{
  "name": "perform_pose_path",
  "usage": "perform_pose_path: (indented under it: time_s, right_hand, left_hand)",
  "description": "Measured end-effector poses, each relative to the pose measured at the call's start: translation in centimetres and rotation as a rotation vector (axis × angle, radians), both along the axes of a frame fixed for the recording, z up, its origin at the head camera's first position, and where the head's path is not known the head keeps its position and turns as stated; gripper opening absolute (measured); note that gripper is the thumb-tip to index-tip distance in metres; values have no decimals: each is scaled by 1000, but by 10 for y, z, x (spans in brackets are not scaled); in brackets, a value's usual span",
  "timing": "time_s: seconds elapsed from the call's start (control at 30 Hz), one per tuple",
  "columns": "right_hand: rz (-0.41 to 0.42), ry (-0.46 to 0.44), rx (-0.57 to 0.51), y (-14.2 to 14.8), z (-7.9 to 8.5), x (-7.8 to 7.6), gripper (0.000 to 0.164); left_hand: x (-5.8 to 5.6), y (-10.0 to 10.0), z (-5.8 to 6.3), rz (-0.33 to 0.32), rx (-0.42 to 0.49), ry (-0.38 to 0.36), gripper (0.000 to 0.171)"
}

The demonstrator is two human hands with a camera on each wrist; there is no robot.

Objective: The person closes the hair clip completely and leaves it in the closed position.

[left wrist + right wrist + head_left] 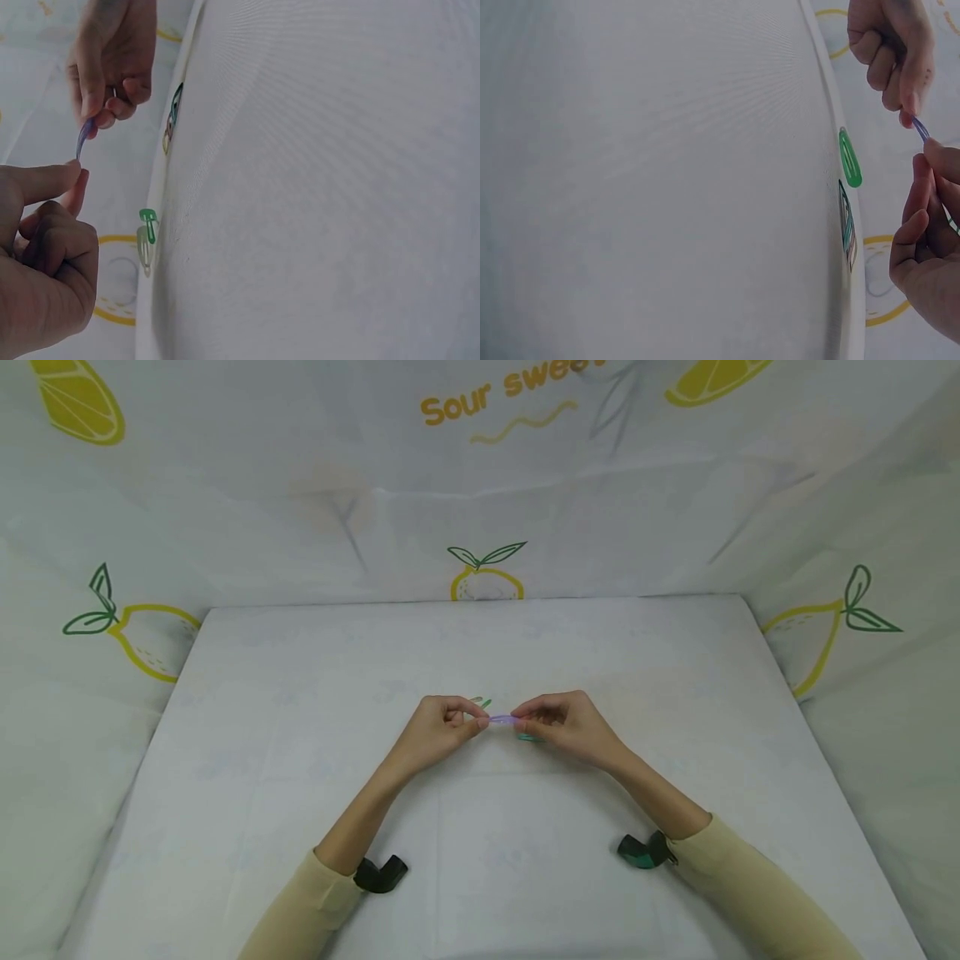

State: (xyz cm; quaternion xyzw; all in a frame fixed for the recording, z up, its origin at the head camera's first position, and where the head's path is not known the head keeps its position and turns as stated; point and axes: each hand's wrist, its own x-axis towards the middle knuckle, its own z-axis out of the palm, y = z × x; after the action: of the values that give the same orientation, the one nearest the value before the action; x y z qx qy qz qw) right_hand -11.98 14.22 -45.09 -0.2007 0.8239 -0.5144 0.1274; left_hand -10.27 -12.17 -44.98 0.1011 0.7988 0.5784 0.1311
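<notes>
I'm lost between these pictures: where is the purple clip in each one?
Head: purple clip, just below centre.
Left wrist: purple clip, upper left.
Right wrist: purple clip, upper right.
Shared landmark: left hand and right hand, pinching its opposite ends.

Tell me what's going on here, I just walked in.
A person has a purple clip up off the table, the left hand pinching one end and the right hand the other. Other clips lie on the table, among them a green clip and a teal clip. Both hands are on the purple one; neither touches the table.
</notes>
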Motion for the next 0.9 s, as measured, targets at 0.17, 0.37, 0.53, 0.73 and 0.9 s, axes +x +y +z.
perform_pose_path:
  time_s: [0.17, 0.37, 0.53, 0.73, 0.9]
  right_hand:
    - [4, -7, 15, 0, 3, 0, 16]
    - [19, 19, 52, -1, 4, 0, 15]
    - [37, 63, 114, -2, 3, 0, 12]
    - [69, 82, 170, -4, 4, -1, 9]
    - [94, 84, 194, -6, 7, -2, 9]
  left_hand:
    - [0, 1, 1, -6, -31, -1, 15]
    - [1, 2, 0, -13, -126, 25, 13]
    - [2, 3, 0, -31, -187, 30, 11]
    - [1, 2, 0, -60, -226, 27, 11]
    - [0, 1, -2, -78, -228, 21, 11]
